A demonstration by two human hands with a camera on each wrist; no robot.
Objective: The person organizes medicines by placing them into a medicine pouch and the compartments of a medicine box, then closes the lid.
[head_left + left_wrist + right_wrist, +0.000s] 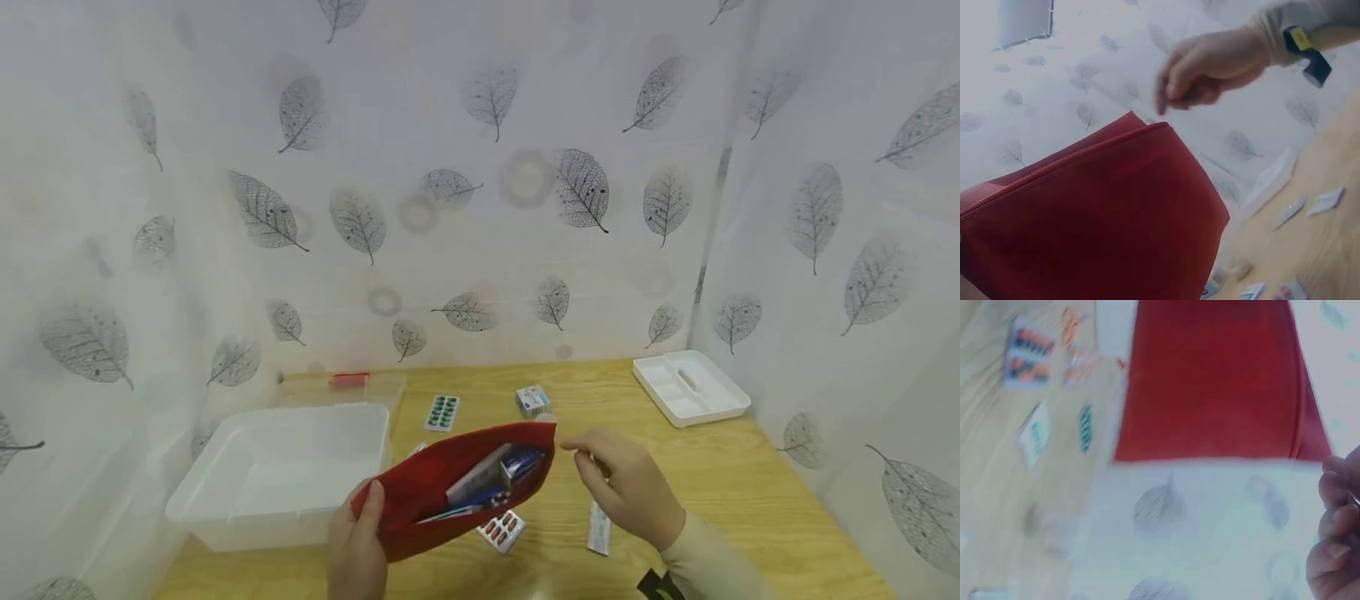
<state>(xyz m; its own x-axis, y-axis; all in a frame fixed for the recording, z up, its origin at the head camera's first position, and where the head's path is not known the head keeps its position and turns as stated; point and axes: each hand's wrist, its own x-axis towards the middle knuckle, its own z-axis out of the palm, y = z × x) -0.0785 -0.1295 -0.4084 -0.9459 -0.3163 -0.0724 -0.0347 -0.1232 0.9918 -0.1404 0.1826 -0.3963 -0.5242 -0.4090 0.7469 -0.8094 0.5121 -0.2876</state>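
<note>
A red zip pouch [420,492] is held up over the table, its mouth gaping; the zip runs along the edge in the left wrist view. Inside it lie a blue and white packet [520,463] and other small items, partly hidden. My left hand [358,542] grips the pouch's left end, thumb on the near side. Just off the pouch's right corner is my right hand [626,483], fingers loosely bent and index finger pointing at the corner. Nothing shows between its fingers [1334,550], and a small gap separates it from the pouch in the head view.
A white plastic bin [292,467] stands at left. Blister packs of green capsules [442,412] and red capsules [502,531], a small box [532,401] and a flat white packet [599,529] lie on the wooden table [757,500]. A white divided tray [692,387] sits at back right.
</note>
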